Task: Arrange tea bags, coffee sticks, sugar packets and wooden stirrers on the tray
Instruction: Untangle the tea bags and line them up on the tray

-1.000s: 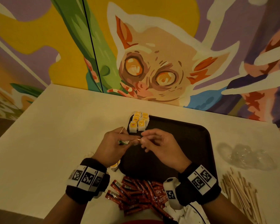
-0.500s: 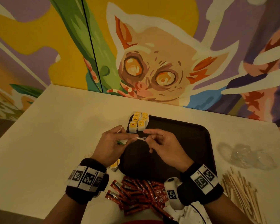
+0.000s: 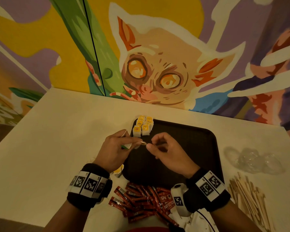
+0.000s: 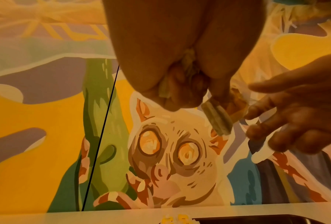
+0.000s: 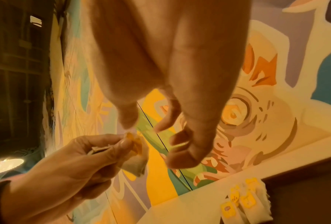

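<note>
Over the left edge of the black tray [image 3: 182, 158], my left hand [image 3: 137, 142] pinches a white tea bag [image 3: 128, 146], seen folded between its fingers in the left wrist view [image 4: 219, 121] and below them in the right wrist view [image 5: 136, 163]. My right hand [image 3: 150, 143] has curled fingers, its thumb and forefinger on the bag's small paper tag [image 3: 143, 143]. Several yellow-tagged tea bags [image 3: 143, 126] stand in rows in the tray's far left corner [image 5: 243, 201]. Red coffee sticks [image 3: 141, 201] lie piled at the table's near edge. Wooden stirrers [image 3: 248, 201] lie at the right.
Crumpled clear plastic wrap [image 3: 251, 162] lies right of the tray. A loose yellow-tagged tea bag [image 3: 118, 170] lies by my left wrist, off the tray. White packets [image 3: 196, 221] lie under my right forearm. A painted mural wall [image 3: 157, 72] rises behind the white table [image 3: 57, 148].
My right hand has drawn slightly right, away from the left hand, stretching the tag out from the tea bag. The left hand has stayed in place.
</note>
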Motion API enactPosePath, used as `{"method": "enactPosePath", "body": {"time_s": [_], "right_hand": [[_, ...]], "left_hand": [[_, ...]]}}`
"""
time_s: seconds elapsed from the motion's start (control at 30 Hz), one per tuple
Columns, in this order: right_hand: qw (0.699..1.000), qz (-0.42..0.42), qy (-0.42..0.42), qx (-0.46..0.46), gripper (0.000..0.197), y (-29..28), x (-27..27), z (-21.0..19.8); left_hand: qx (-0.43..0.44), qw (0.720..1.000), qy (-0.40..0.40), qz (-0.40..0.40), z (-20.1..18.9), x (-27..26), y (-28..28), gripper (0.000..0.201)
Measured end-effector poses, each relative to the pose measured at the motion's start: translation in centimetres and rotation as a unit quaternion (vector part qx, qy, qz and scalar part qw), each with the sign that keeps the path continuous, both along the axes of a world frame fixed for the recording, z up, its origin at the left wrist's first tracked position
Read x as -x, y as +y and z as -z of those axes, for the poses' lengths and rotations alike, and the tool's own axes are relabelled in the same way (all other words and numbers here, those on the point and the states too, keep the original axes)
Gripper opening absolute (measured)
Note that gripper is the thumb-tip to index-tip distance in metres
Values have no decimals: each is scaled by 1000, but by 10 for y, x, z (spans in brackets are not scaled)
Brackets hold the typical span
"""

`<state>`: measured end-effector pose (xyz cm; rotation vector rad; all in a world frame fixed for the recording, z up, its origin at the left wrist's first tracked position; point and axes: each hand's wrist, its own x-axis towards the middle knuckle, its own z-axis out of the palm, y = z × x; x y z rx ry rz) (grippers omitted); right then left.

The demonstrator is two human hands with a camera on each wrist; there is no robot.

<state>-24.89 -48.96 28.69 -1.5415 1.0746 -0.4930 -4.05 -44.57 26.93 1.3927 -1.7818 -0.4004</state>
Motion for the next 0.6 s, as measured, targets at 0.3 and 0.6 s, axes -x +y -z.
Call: {"method": "enactPosePath", "body": {"time_s": [0.3,0.6], "right_hand": [[997,55,-44,26,13,8,-9,8],[997,31,-65,20,17,8,-9,1]], "left_hand": [[-11,1000,-25,-15,1,0,-2,22],[-17,999,-31,-5,2,5,-2,21]]}}
